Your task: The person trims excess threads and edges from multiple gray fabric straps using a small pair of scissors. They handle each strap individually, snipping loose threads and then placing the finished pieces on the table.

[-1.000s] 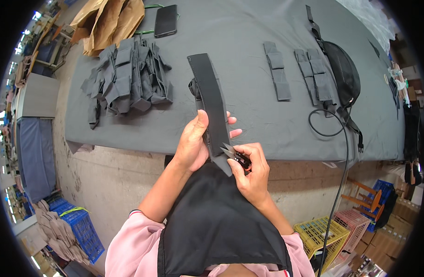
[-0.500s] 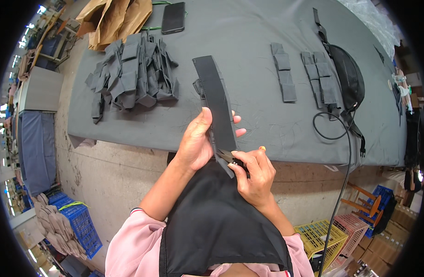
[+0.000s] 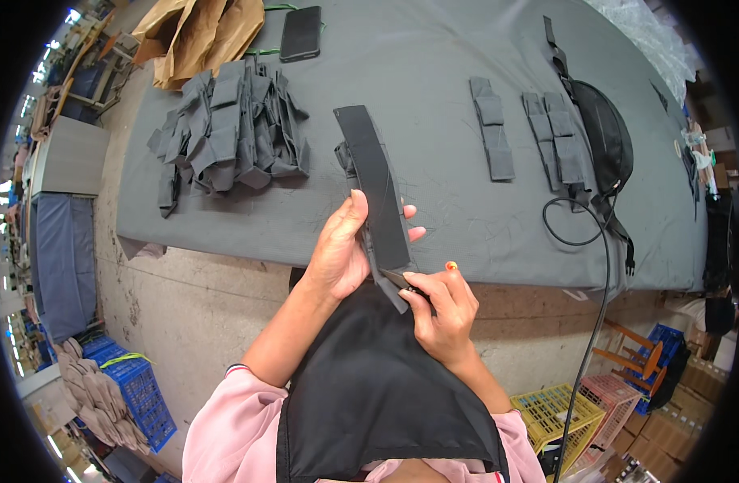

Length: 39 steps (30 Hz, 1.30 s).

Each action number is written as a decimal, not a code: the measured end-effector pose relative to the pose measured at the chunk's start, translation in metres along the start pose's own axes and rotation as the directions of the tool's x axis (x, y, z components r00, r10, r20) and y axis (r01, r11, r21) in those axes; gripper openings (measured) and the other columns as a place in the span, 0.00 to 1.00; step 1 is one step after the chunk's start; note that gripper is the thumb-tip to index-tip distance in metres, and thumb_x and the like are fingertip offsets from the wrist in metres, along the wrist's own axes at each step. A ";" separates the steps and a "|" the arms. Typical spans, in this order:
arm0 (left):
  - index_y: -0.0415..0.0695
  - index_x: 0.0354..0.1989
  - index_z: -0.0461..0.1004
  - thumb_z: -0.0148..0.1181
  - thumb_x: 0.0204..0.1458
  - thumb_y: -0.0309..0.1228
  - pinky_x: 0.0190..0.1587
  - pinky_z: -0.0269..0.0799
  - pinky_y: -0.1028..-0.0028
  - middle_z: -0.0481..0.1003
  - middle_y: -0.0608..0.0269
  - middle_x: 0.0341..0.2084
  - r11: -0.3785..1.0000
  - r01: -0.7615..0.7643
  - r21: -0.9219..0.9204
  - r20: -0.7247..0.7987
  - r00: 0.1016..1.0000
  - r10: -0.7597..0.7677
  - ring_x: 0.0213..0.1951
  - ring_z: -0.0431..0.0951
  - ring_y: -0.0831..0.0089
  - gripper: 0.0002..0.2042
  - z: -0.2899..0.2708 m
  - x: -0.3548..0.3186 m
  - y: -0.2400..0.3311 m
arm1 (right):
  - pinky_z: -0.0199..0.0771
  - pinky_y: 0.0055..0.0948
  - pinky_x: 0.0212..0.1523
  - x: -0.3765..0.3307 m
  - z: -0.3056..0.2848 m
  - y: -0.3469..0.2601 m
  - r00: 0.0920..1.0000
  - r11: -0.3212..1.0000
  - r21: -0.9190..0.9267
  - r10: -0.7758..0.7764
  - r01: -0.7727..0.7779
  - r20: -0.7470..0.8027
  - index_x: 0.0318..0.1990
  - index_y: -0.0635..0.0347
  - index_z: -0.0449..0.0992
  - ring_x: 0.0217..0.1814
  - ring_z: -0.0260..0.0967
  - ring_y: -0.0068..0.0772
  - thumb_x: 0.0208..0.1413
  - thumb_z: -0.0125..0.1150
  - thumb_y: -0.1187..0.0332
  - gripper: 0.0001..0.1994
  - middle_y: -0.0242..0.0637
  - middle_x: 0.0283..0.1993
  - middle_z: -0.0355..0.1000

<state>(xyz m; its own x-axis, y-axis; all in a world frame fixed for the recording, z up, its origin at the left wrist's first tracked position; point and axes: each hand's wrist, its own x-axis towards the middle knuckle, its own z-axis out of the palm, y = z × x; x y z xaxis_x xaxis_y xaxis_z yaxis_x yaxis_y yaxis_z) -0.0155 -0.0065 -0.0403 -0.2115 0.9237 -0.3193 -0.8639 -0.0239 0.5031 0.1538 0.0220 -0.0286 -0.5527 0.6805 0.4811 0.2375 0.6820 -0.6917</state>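
Observation:
Near the table's front edge, my left hand [image 3: 342, 251] is closed around a long dark grey fabric strip [image 3: 375, 181], thumb on one side and fingertips showing past the other. The strip tilts, its far end reaching over the table and its narrow near end hanging over my black apron. My right hand [image 3: 445, 312] pinches small dark thread snips [image 3: 397, 279], their blades against the strip's near end. Most of the snips' body is hidden in my fingers. Loose thread bits lie on the cloth around the strip.
A heap of grey fabric pieces [image 3: 224, 133] lies on the left of the grey-covered table [image 3: 385, 48], below a brown paper bag [image 3: 196, 36] and a phone [image 3: 301, 34]. To the right are more pocketed strips [image 3: 492, 129], a black waist bag [image 3: 601, 133] and a looped black cable [image 3: 592, 346].
The strip's far end has dipped slightly toward me. The snips have shifted a little in my right hand, and their blades look closer together.

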 end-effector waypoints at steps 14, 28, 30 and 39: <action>0.38 0.52 0.63 0.39 0.64 0.43 0.49 0.76 0.55 0.67 0.36 0.50 0.997 0.062 -0.053 0.126 0.991 -0.055 0.50 0.73 0.48 0.20 0.006 -0.006 -0.001 | 0.66 0.28 0.25 0.028 -0.007 0.003 0.979 0.975 0.086 0.200 -0.203 0.048 0.38 0.59 0.76 0.26 0.67 0.32 0.41 0.67 0.76 0.13 0.34 0.30 0.67; 0.37 0.52 0.64 0.38 0.63 0.44 0.49 0.75 0.56 0.69 0.41 0.49 0.989 0.113 -0.097 0.119 0.988 -0.101 0.49 0.74 0.50 0.22 0.006 -0.010 -0.004 | 0.62 0.28 0.26 0.018 -0.008 0.004 0.995 0.997 -0.058 -0.062 0.058 -0.072 0.39 0.57 0.77 0.23 0.65 0.31 0.40 0.68 0.74 0.14 0.31 0.27 0.69; 0.37 0.51 0.66 0.39 0.63 0.45 0.49 0.75 0.56 0.70 0.43 0.47 0.995 0.090 -0.042 0.071 0.994 -0.087 0.50 0.74 0.50 0.22 0.008 -0.011 0.001 | 0.64 0.26 0.24 0.014 -0.015 0.011 0.999 1.000 -0.020 0.002 -0.003 -0.050 0.39 0.59 0.77 0.24 0.65 0.29 0.40 0.68 0.77 0.14 0.32 0.29 0.69; 0.38 0.49 0.68 0.38 0.64 0.45 0.46 0.76 0.62 0.73 0.49 0.41 0.998 0.067 0.022 -0.023 0.998 -0.066 0.46 0.75 0.59 0.21 -0.001 -0.010 -0.004 | 0.66 0.21 0.22 0.017 -0.018 0.021 0.946 0.891 0.321 0.317 -0.320 0.063 0.39 0.62 0.76 0.29 0.65 0.23 0.44 0.65 0.78 0.12 0.36 0.34 0.65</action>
<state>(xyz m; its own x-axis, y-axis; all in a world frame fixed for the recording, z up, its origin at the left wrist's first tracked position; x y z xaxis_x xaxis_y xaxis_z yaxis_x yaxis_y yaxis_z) -0.0105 -0.0161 -0.0395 -0.1645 0.9141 -0.3707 -0.8659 0.0461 0.4980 0.1639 0.0527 -0.0249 -0.4977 0.8435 0.2022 0.1317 0.3040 -0.9435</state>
